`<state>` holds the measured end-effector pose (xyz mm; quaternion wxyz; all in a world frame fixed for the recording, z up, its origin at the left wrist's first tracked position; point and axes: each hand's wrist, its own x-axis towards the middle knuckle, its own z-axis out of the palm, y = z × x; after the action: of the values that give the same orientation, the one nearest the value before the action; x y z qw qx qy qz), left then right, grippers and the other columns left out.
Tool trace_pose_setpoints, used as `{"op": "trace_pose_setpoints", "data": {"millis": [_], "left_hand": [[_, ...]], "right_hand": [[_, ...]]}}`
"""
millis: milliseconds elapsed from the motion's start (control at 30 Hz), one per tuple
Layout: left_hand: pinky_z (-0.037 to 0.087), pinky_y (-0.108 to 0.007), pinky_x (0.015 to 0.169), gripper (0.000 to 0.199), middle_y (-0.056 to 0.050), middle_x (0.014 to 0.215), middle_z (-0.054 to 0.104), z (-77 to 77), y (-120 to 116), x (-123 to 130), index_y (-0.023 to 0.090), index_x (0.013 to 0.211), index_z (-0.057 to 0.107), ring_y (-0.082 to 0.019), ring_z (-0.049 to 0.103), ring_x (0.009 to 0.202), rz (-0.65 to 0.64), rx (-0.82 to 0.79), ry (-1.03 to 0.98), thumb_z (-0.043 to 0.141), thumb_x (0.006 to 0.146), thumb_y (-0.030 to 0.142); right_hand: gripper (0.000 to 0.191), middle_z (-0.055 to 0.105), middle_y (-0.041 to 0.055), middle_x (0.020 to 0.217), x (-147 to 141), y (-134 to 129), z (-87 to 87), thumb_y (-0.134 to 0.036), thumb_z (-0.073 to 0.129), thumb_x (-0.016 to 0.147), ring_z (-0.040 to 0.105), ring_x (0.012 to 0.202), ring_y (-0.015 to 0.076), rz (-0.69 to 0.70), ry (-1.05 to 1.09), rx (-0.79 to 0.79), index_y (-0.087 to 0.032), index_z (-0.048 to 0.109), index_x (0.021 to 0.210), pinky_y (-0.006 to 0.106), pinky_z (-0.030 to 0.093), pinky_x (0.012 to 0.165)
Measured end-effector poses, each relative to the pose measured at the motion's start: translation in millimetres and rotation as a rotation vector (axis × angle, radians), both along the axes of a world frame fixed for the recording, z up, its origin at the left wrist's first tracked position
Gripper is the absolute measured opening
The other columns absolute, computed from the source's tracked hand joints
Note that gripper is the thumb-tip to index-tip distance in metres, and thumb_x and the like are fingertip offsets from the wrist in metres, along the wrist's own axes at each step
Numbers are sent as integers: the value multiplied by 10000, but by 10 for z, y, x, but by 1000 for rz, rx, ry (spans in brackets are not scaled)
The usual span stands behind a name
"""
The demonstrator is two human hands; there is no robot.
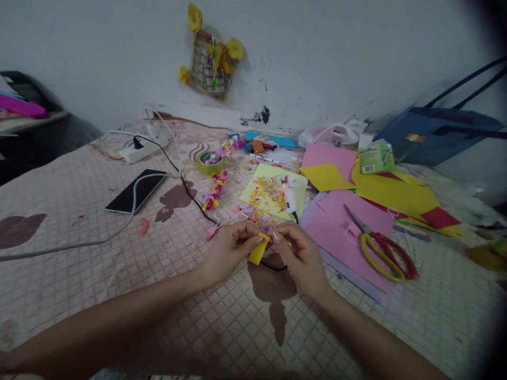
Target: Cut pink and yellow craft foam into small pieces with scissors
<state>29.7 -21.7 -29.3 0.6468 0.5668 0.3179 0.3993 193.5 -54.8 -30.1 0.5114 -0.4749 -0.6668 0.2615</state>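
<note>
A small yellow paper strip hangs between my two hands, over the patterned cloth. My left hand pinches its upper part between thumb and fingers. Close by on the right, my right hand has its thumb and fingertips pressed together at the strip's top corner. Just beyond the hands lie small paper scraps. A white glue gun rests on a pale yellow sheet scattered with cut bits.
Scissors lie on pink paper at the right. A phone, a power strip and cables are at the left. Tape stands mid-table. A blue bag sits at the back right.
</note>
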Motion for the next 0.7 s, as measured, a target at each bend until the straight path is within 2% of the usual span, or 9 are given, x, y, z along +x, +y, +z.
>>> {"op": "trace_pose_setpoints", "data": {"millis": [367,700], "left_hand": [[451,-207,596,238,1,683,610,7,5,1,135,751,590,-103,571,622,15,-10,22,683,737,354],[436,-189,577,214,5,677,604,15,7,1,133,734,577,-87,558,609,4,-28,30,675,751,322]], "right_hand": [[48,608,25,814,-5,13,-29,-234,580,854,569,788,170,5,21,-19,-210,611,825,307,457,705],[102,570,3,760,-12,19,-48,-259,552,875,551,706,139,67,134,-168,-201,579,796,269,456,656]]}}
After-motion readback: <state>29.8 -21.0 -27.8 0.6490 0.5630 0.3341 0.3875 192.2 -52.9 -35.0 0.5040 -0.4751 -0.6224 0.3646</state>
